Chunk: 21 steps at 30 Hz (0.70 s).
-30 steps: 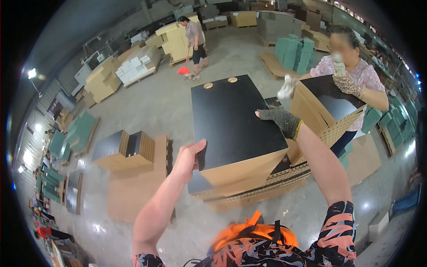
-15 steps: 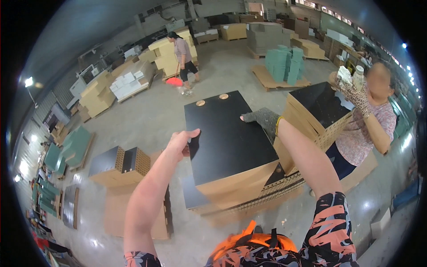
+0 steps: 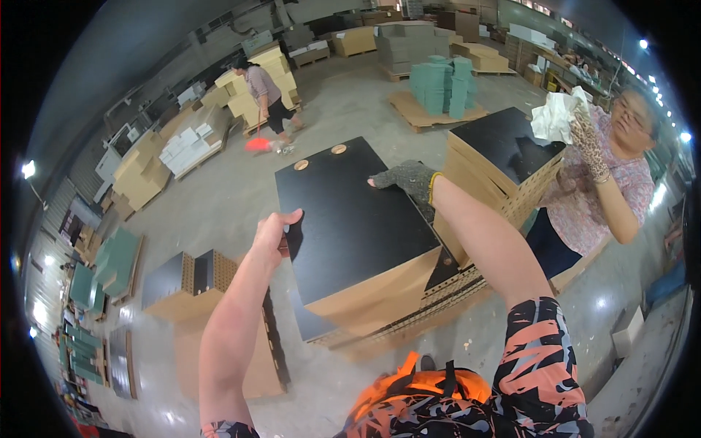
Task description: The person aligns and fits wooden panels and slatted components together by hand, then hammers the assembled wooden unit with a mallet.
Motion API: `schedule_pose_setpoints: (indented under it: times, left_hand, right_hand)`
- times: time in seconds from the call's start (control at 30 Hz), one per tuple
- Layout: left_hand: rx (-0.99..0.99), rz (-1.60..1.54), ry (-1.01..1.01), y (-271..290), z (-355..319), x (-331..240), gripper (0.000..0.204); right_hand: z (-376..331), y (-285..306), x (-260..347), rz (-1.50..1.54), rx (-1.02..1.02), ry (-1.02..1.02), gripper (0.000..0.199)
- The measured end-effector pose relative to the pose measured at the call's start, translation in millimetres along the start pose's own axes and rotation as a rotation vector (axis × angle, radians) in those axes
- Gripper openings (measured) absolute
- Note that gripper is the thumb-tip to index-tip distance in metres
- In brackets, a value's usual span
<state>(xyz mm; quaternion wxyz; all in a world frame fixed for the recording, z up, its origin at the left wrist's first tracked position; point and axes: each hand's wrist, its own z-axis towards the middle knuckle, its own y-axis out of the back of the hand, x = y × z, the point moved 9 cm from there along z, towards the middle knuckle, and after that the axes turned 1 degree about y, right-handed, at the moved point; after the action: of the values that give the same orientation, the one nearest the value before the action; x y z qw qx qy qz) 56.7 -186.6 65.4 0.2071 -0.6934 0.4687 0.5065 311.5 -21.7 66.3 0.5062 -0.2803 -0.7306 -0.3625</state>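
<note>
My bare left hand [image 3: 276, 232] grips the left edge of a black-topped stack of boards [image 3: 358, 219], thumb on top. My gloved right hand [image 3: 405, 179] rests over the right edge, fingers hidden; I cannot tell whether they grip. The stack sits before me on more boards [image 3: 308, 321], near a co-worker [image 3: 599, 171].

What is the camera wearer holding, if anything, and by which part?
A black-topped stack of boards, by its opposite sides: left hand on the left edge, gloved right hand on the right.
</note>
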Motion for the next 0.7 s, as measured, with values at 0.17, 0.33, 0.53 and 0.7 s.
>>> schedule_pose_setpoints:
  times: [0.17,0.33,0.53,0.7]
  left_hand:
    - [0.05,0.09,0.01,6.0,-0.2,13.1,0.039]
    - [0.126,0.138,-0.143,4.4,-64.1,26.7,0.042]
    - [0.186,0.056,-0.116,-9.0,-104.6,59.1,0.044]
    - [0.174,0.055,-0.055,-8.7,-103.7,56.9,0.045]
  right_hand:
    - [-30.9,-16.0,-9.7,0.135,0.071,-0.013,0.062]
    - [-135.1,13.3,-25.8,0.103,-0.234,0.356,0.039]
    - [-198.3,-8.3,-37.2,-0.395,-0.631,0.797,0.022]
    - [-214.1,-32.0,-24.7,-0.898,-0.947,0.976,0.017]
